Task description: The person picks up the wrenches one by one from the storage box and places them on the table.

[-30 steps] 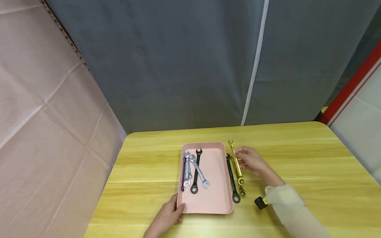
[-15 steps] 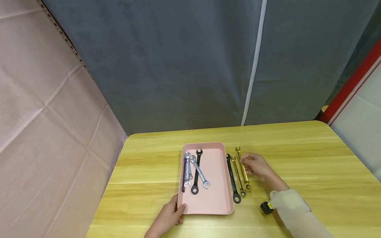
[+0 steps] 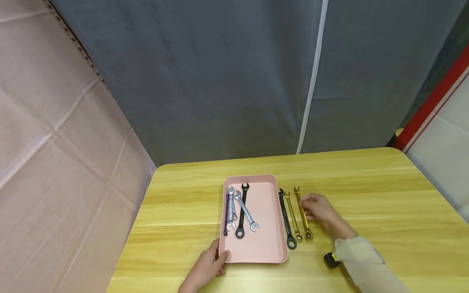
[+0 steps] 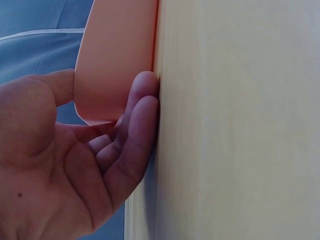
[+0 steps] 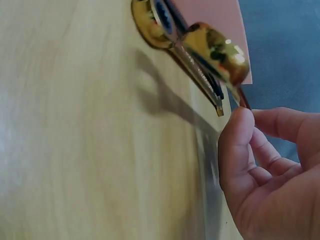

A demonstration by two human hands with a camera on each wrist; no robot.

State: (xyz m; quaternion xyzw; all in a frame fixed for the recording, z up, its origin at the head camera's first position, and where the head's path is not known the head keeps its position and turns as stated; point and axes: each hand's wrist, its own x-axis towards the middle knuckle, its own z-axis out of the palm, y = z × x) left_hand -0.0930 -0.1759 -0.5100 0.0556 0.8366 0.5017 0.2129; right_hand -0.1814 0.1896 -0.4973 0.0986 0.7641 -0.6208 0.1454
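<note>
My left hand (image 3: pixel 208 264) grips the near left corner of a pink tray (image 3: pixel 256 250), thumb over the rim and fingers beneath the outer wall; the left wrist view shows the tray's wall (image 4: pixel 112 60) between them. Between thumb and forefinger my right hand (image 3: pixel 318 209) pinches a gold combination wrench (image 3: pixel 303 215) by its shaft. In the right wrist view this wrench (image 5: pixel 215 52) casts a shadow on the table, set apart from it. Left of it lie a second gold wrench (image 3: pixel 293 217) and a black ratchet wrench (image 3: pixel 286 219), alongside the tray's right wall.
Inside the tray a black wrench (image 3: pixel 242 211), silver wrenches (image 3: pixel 247 211) and a purple wrench (image 3: pixel 226 215) are grouped toward the left. The wooden table (image 3: pixel 176 211) backs onto a grey curtain (image 3: pixel 220 81). A black device (image 3: pixel 331 260) is strapped at my right wrist.
My right hand has carried the gold wrench rightward and toward me, away from the second gold wrench that it overlapped. The left hand and tray have stayed in place.
</note>
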